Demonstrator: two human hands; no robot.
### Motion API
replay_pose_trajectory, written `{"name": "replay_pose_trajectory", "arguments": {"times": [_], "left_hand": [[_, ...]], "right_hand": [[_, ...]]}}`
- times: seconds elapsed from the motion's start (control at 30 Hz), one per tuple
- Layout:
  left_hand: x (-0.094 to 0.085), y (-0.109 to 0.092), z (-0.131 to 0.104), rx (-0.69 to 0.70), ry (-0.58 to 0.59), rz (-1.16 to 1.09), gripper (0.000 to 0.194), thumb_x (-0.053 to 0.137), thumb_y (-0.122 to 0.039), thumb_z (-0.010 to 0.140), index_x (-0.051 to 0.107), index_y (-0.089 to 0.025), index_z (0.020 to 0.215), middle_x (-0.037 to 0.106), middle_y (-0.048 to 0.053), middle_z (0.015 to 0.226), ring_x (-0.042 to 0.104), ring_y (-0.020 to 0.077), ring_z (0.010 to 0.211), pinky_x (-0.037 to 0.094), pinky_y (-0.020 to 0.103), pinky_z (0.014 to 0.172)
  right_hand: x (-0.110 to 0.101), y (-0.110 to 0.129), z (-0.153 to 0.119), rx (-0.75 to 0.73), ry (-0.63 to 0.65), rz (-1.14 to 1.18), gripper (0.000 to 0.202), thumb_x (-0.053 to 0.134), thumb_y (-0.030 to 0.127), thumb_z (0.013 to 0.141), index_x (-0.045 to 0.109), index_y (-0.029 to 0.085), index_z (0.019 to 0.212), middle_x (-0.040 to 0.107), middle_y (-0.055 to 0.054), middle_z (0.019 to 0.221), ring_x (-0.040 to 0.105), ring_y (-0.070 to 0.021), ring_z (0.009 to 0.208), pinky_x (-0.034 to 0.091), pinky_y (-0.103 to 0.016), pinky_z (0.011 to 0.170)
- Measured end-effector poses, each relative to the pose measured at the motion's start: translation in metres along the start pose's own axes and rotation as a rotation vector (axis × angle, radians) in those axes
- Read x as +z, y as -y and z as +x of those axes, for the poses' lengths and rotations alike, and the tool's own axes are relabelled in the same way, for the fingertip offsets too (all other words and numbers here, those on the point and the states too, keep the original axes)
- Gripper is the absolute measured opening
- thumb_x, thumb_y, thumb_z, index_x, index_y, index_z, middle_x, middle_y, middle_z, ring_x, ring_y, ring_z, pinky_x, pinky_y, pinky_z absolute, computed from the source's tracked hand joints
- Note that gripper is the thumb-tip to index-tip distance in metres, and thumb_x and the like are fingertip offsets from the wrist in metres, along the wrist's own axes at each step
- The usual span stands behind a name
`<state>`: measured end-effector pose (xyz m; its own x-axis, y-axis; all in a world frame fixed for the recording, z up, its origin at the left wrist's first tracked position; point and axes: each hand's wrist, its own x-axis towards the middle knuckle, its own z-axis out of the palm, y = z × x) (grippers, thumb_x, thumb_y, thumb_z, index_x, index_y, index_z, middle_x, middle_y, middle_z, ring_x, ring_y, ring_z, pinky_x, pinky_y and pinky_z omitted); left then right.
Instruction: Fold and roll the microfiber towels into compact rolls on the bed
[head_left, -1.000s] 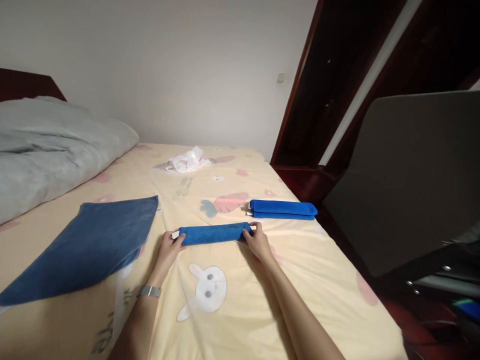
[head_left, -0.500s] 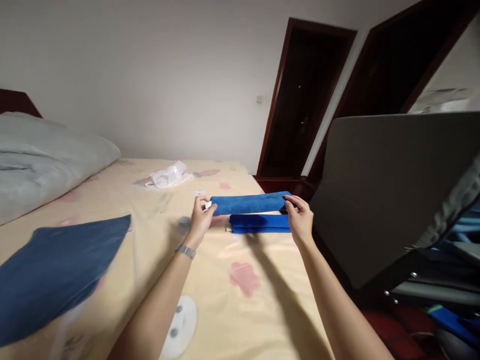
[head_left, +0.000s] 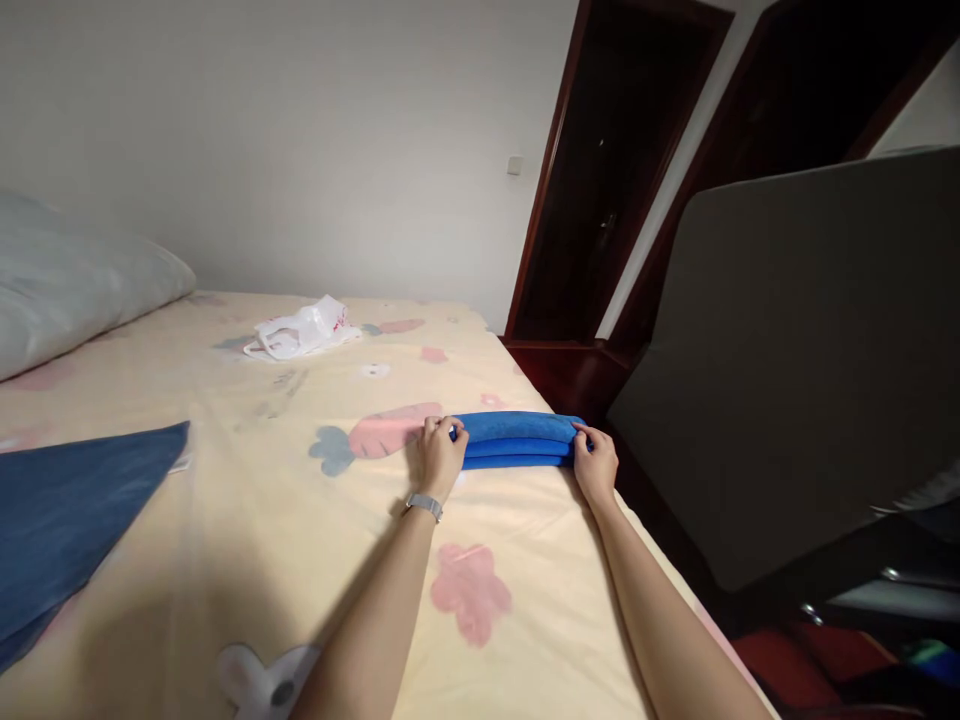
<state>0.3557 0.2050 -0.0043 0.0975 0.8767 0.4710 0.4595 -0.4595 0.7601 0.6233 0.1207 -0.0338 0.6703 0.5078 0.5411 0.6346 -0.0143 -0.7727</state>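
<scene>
A folded blue towel (head_left: 517,427) spans between my two hands, near the right edge of the bed. It rests on or just over a second folded blue towel (head_left: 517,455); whether they fully touch I cannot tell. My left hand (head_left: 444,455) is closed on the left end of the upper towel, a grey watch band at its wrist. Its right end is pinched by my right hand (head_left: 596,462), with the thumb and fingers together. Farther left, a dark blue cloth (head_left: 82,510) lies spread on the bed, partly cut off by the view.
The patterned cream bedsheet (head_left: 360,580) covers the bed. A white plastic bag (head_left: 304,332) lies toward the wall, and a grey quilt (head_left: 82,290) is at the far left. Beyond the bed's right edge stands a large dark grey panel (head_left: 795,350). A dark door (head_left: 585,190) is behind.
Both hands have lowered the upper blue towel onto or close above the other one. The camera view has shifted, so the dark blue cloth and the bag appear farther left.
</scene>
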Motion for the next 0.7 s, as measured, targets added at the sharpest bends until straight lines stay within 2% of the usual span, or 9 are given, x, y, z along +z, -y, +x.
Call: {"name": "replay_pose_trajectory", "arguments": {"times": [0.1, 0.2, 0.27, 0.33, 0.37, 0.43, 0.53, 0.63, 0.7], "left_hand": [[-0.002, 0.005, -0.007, 0.006, 0.028, 0.021, 0.013, 0.058, -0.019, 0.088, 0.07, -0.021, 0.092, 0.063, 0.01, 0.102, 0.06, 0.022, 0.102, 0.044, 0.036, 0.095], [-0.016, 0.004, -0.01, 0.051, 0.072, 0.021, 0.014, 0.055, -0.024, 0.094, 0.067, -0.02, 0.097, 0.066, 0.007, 0.103, 0.062, 0.0183, 0.1, 0.049, 0.036, 0.092], [-0.038, 0.003, -0.01, 0.083, 0.093, 0.033, 0.018, 0.052, -0.03, 0.096, 0.065, -0.02, 0.103, 0.065, 0.007, 0.111, 0.062, 0.0163, 0.098, 0.053, 0.036, 0.088], [-0.074, 0.007, -0.013, 0.109, 0.108, 0.068, 0.022, 0.052, -0.034, 0.097, 0.063, -0.02, 0.11, 0.063, 0.008, 0.117, 0.063, 0.0163, 0.097, 0.054, 0.037, 0.087], [-0.099, 0.013, -0.017, 0.118, 0.115, 0.096, 0.024, 0.053, -0.035, 0.096, 0.062, -0.02, 0.112, 0.063, 0.008, 0.118, 0.063, 0.0171, 0.098, 0.054, 0.038, 0.087], [-0.162, 0.033, -0.033, 0.124, 0.124, 0.177, 0.023, 0.057, -0.033, 0.094, 0.064, -0.018, 0.109, 0.064, 0.008, 0.116, 0.062, 0.019, 0.103, 0.052, 0.041, 0.091], [-0.277, 0.074, -0.075, 0.054, 0.087, 0.353, 0.015, 0.061, -0.026, 0.086, 0.07, -0.021, 0.097, 0.065, 0.005, 0.111, 0.06, 0.0201, 0.106, 0.045, 0.037, 0.1], [-0.388, 0.111, -0.129, -0.12, -0.05, 0.562, 0.024, 0.059, -0.03, 0.081, 0.07, -0.022, 0.101, 0.062, 0.008, 0.117, 0.057, 0.0264, 0.11, 0.041, 0.041, 0.102], [-0.44, 0.13, -0.164, -0.228, -0.119, 0.671, 0.036, 0.061, -0.038, 0.079, 0.068, -0.021, 0.109, 0.06, 0.013, 0.122, 0.056, 0.0318, 0.113, 0.039, 0.047, 0.102]], "right_hand": [[-0.003, 0.003, -0.008, 0.021, 0.011, 0.047, 0.045, 0.041, 0.042, 0.087, 0.072, 0.016, 0.108, 0.064, -0.013, 0.115, 0.057, -0.0252, 0.111, 0.038, -0.038, 0.103], [-0.013, 0.016, -0.014, 0.074, -0.048, 0.1, 0.044, 0.043, 0.042, 0.084, 0.071, 0.018, 0.108, 0.065, -0.012, 0.116, 0.056, -0.026, 0.111, 0.039, -0.039, 0.102], [-0.026, 0.028, -0.018, 0.13, -0.143, 0.13, 0.045, 0.043, 0.041, 0.083, 0.069, 0.017, 0.111, 0.063, -0.013, 0.118, 0.054, -0.0273, 0.113, 0.038, -0.041, 0.102], [-0.042, 0.043, -0.029, 0.186, -0.233, 0.163, 0.045, 0.043, 0.04, 0.082, 0.068, 0.015, 0.11, 0.063, -0.015, 0.115, 0.054, -0.0282, 0.111, 0.039, -0.043, 0.1], [-0.051, 0.051, -0.039, 0.208, -0.261, 0.183, 0.044, 0.042, 0.04, 0.082, 0.067, 0.014, 0.108, 0.063, -0.015, 0.112, 0.055, -0.0281, 0.108, 0.04, -0.043, 0.098], [-0.066, 0.068, -0.066, 0.236, -0.272, 0.232, 0.041, 0.043, 0.039, 0.081, 0.066, 0.014, 0.104, 0.064, -0.013, 0.106, 0.058, -0.0263, 0.101, 0.044, -0.04, 0.092], [-0.079, 0.1, -0.121, 0.255, -0.211, 0.316, 0.036, 0.042, 0.038, 0.082, 0.063, 0.016, 0.101, 0.064, -0.01, 0.102, 0.059, -0.0231, 0.094, 0.048, -0.036, 0.085], [-0.077, 0.138, -0.171, 0.248, -0.043, 0.383, 0.03, 0.046, 0.039, 0.082, 0.064, 0.019, 0.096, 0.064, -0.008, 0.1, 0.06, -0.0225, 0.093, 0.048, -0.036, 0.084], [-0.067, 0.166, -0.198, 0.211, 0.129, 0.415, 0.025, 0.052, 0.04, 0.081, 0.066, 0.021, 0.09, 0.066, -0.006, 0.098, 0.061, -0.0238, 0.094, 0.048, -0.036, 0.086]]}}
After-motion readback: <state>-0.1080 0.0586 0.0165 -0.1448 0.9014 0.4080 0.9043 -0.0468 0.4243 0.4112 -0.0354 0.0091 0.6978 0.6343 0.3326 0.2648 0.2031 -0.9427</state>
